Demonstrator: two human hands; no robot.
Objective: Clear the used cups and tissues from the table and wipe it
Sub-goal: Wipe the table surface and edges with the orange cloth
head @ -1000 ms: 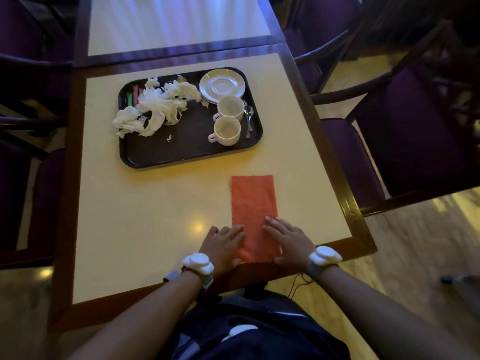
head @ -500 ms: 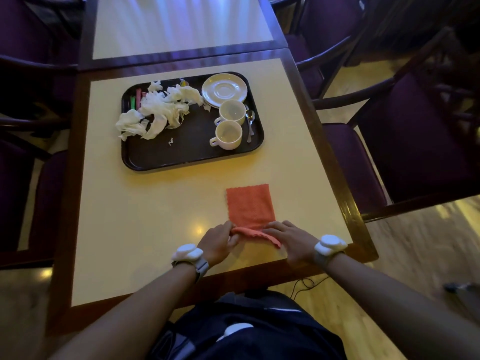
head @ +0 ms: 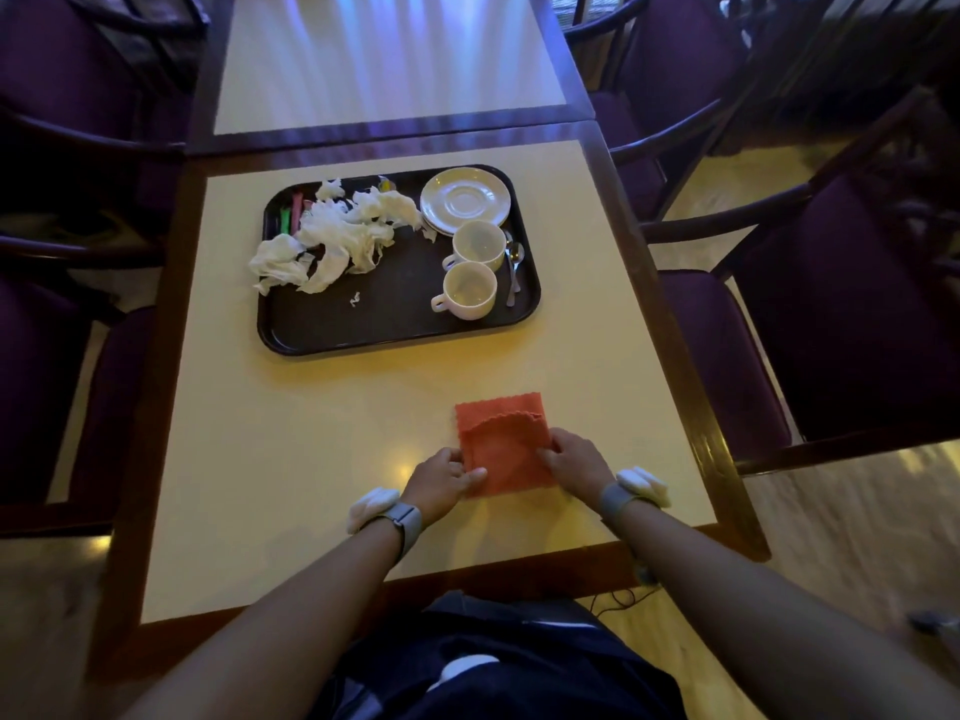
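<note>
on the table [head: 311, 459], left grip [head: 441, 483] and right grip [head: 576, 459] pinch orange cloth [head: 506, 454].

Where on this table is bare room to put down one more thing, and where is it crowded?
Bare tabletop lies between the tray and the orange cloth, and left of the left hand. The tray is crowded: tissues left, cups and saucers right.

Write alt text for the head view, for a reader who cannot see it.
The left hand and right hand grip the side edges of a folded orange cloth lying on a cream table. Beyond it, a dark tray holds crumpled tissues, a saucer, a far cup, a near cup and spoons.
</note>
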